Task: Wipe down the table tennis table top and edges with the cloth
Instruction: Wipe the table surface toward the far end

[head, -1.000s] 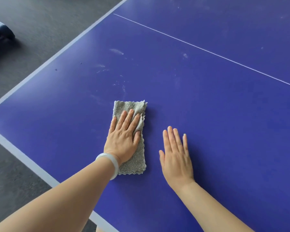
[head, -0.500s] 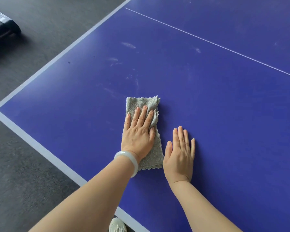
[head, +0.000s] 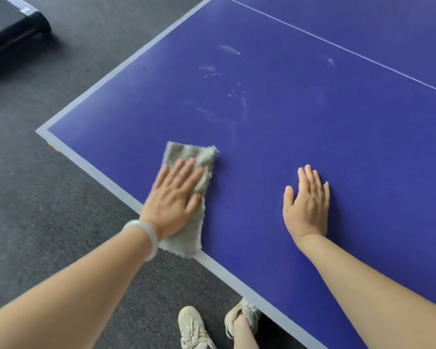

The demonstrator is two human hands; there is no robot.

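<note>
Cloth [head: 186,151], grey and folded, lies flat by the near-left corner of the table [head: 312,122], its lower end over the pale edge stripe [head: 98,173], and I see the left hand [head: 174,200] pressing it with straight fingers while the right hand [head: 307,205] rests flat, fingers straight, on bare blue.

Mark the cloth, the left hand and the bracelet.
cloth [head: 189,152], head view, bare far end beyond the fingers.
left hand [head: 173,200], head view, back of the hand.
bracelet [head: 146,235], head view, white band at the wrist.
</note>
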